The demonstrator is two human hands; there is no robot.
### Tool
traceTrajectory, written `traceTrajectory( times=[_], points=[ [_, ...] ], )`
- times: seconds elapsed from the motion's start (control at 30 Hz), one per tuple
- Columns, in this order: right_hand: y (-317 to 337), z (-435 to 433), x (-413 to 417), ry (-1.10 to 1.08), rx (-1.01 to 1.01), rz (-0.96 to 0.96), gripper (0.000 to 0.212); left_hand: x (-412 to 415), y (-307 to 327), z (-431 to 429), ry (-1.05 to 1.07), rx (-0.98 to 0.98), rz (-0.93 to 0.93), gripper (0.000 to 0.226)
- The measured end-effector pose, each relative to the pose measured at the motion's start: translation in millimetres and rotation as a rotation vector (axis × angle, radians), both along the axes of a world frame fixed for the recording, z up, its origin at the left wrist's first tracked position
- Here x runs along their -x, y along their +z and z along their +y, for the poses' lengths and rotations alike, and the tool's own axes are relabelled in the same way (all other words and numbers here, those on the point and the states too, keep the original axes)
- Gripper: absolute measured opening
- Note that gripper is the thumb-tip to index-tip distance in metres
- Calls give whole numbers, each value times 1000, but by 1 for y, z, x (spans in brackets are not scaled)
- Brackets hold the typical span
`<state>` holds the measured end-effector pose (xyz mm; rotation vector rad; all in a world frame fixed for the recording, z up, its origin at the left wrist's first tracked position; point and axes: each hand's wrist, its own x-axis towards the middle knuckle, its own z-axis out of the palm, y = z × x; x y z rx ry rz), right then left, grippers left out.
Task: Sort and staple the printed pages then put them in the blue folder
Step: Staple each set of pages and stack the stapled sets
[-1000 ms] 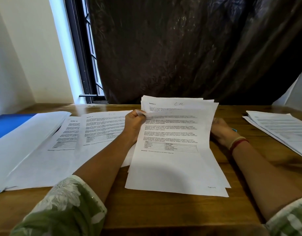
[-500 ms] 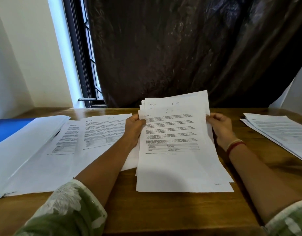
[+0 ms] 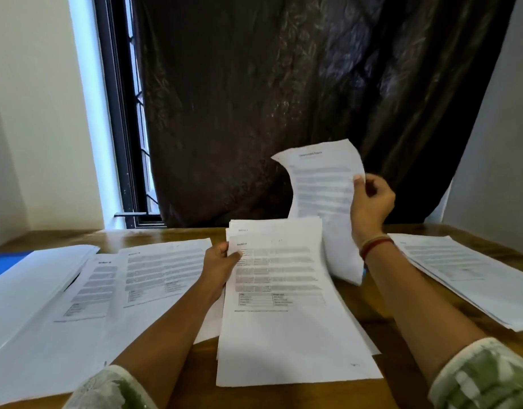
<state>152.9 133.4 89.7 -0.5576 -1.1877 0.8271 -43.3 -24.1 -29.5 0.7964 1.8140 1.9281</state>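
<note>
Left hand (image 3: 221,261) gripping stack (image 3: 283,320) edge, steadying it on desk (image 3: 198,373); right hand (image 3: 372,199) pinching one raised sheet (image 3: 322,184), probably to read and sort it.

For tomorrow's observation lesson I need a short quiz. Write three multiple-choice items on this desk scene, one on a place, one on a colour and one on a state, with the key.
1. Where on the table does the blue folder lie?
A) at the far left
B) at the far right
C) at the near edge

2. What colour is the curtain behind the table?
A) yellow
B) dark brown
C) bright blue

3. What is the right hand doing?
A) resting flat on the wood
B) gripping a stapler
C) holding one sheet raised above the stack

Key:
1 A: blue shows only at the table's far left.
2 B: the cloth is dark brown throughout.
3 C: the right hand pinches the sheet's edge in the air, while the left hand holds the stack.
</note>
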Motion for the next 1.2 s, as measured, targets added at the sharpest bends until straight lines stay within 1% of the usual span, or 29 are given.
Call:
traceTrajectory(
  times=[0.07, 0.13, 0.2, 0.27, 0.3, 0.37, 0.4, 0.43, 0.47, 0.5, 0.57, 0.63, 0.7, 0.83, 1.0, 1.1, 1.2],
  points=[
    [36, -5, -4, -52, -99, 61, 7, 1, 0, 1, 26, 33, 29, 21],
    [68, -8, -10, -61, -130, 173, 11, 2, -2, 2, 40, 70, 44, 23],
    [95, -9, -17, -32, -95, 280, 17, 4, -2, 2, 34, 85, 52, 23],
    [109, -4, -23, 14, -11, 324, 12, 4, -2, 0, 17, 64, 46, 18],
    [109, 1, -24, 45, 44, 317, 12, 3, -1, -1, 10, 51, 37, 18],
    [97, 9, -24, 113, 148, 245, 18, 4, -1, -1, 8, 40, 7, 17],
    [86, 10, -23, 156, 205, 184, 16, 5, -1, -1, 7, 41, -1, 15],
    [72, 12, -20, 201, 264, 127, 7, 5, -1, -1, 10, 43, 8, 14],
    [57, 13, -17, 226, 335, 82, 6, 5, -2, -1, 16, 49, 29, 13],
    [40, 14, -14, 251, 408, 40, 14, 4, -1, -1, 26, 52, 55, 12],
    [7, 16, -9, 309, 512, -45, 13, 3, 0, 0, 64, 58, 91, 13],
    [-23, 18, -5, 415, 597, -147, 7, 3, 0, 1, 81, 55, 90, 17],
    [-46, 24, -2, 510, 646, -243, 9, 5, 0, 1, 75, 40, 71, 21],
    [-79, 25, 1, 586, 636, -431, 8, 2, 3, -1, 70, 57, 71, 24],
    [-94, 26, 3, 652, 600, -527, 8, 1, 6, 1, 92, 80, 30, 23],
    [-96, 22, 4, 681, 564, -687, 18, 3, 6, 2, 95, 85, 24, 26],
    [-100, 22, 5, 686, 533, -733, 19, 4, 5, 3, 95, 76, 26, 26]
  ],
)
